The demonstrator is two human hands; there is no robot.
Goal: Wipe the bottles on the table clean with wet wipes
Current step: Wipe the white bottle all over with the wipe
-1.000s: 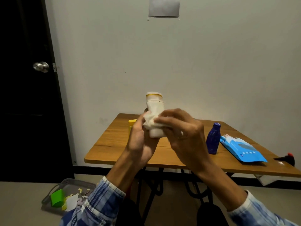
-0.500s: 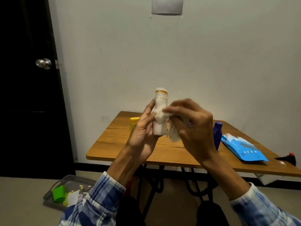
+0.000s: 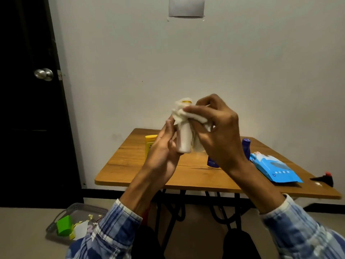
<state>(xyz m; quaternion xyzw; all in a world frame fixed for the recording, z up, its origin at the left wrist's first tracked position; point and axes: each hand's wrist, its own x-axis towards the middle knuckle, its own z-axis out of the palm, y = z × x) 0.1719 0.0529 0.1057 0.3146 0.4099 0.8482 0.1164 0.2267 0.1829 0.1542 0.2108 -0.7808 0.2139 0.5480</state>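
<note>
My left hand (image 3: 164, 152) grips the lower part of a white bottle (image 3: 183, 142) with a yellow band near its cap, held upright above the wooden table (image 3: 168, 174). My right hand (image 3: 216, 131) pinches a white wet wipe (image 3: 182, 114) that wraps the bottle's neck and cap. A yellow bottle (image 3: 149, 144) stands on the table behind my left hand. A dark blue bottle (image 3: 246, 148) stands behind my right wrist, mostly hidden. The blue wet wipe pack (image 3: 274, 169) lies on the table at the right.
A black object with a red tip (image 3: 323, 179) lies at the table's right edge. On the floor at the left, a grey basket (image 3: 78, 210) holds a green cup and paper scraps. A dark door with a knob (image 3: 43, 74) is at the left.
My right hand has slid the wipe up from the bottle's middle to its neck and cap. Both hands and the bottle have risen a little.
</note>
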